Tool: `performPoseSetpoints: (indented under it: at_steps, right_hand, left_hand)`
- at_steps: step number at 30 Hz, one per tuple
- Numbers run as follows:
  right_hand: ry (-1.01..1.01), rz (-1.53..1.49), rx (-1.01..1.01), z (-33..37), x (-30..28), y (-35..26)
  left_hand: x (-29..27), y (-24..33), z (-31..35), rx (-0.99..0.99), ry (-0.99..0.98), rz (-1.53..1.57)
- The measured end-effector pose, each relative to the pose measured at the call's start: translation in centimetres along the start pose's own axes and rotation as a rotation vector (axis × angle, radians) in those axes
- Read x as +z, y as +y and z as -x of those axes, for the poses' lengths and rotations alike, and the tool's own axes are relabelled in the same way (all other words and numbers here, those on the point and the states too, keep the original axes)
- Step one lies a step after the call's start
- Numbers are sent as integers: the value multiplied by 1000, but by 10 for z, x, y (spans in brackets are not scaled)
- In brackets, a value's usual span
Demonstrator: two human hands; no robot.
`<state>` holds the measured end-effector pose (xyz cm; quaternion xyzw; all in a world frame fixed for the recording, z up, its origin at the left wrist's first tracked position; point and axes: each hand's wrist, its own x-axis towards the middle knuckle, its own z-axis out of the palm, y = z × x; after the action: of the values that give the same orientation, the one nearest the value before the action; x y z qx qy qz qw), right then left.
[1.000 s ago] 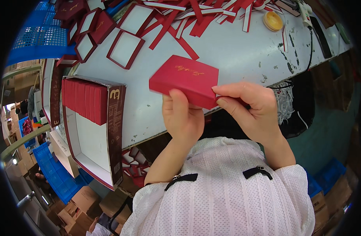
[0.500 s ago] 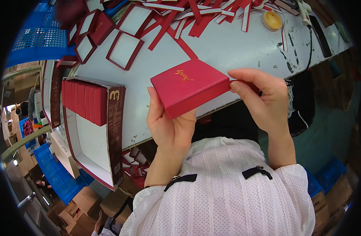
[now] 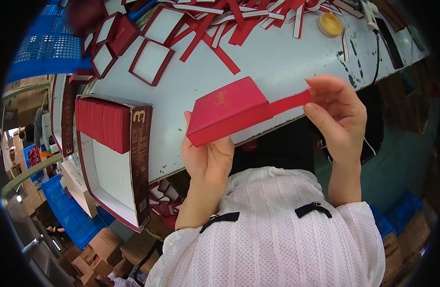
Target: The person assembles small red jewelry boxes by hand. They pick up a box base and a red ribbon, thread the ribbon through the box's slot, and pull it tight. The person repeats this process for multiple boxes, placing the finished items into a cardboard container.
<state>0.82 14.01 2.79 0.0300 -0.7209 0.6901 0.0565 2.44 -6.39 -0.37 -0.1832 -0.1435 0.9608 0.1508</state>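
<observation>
Over the edge of the white surface, the red box is held from below by the curled grip of the left hand, and the red strip, pinched by the right hand, might be torn if pulled hard.

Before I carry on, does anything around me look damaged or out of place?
The flat white tabletop looks worn: dark scuffs mar its right side, near the round yellow container. Thin red-and-white strips lie in a crisscrossed jumble. The rectangular red box in your left hand looks undamaged.
</observation>
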Motion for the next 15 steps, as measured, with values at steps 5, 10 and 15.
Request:
performPoseSetpoints:
  at_steps: [5, 10, 15]
  right_hand:
    - [-7, -22, -98, 5, 11, 3]
    - [-113, 227, -330, 3, 24, 0]
    - [-88, 300, -366, 7, 29, -4]
  left_hand:
    - [-24, 4, -8, -121, 0, -218]
    - [-31, -6, -19, -152, -49, -381]
    - [-34, -9, -20, -140, -128, -426]
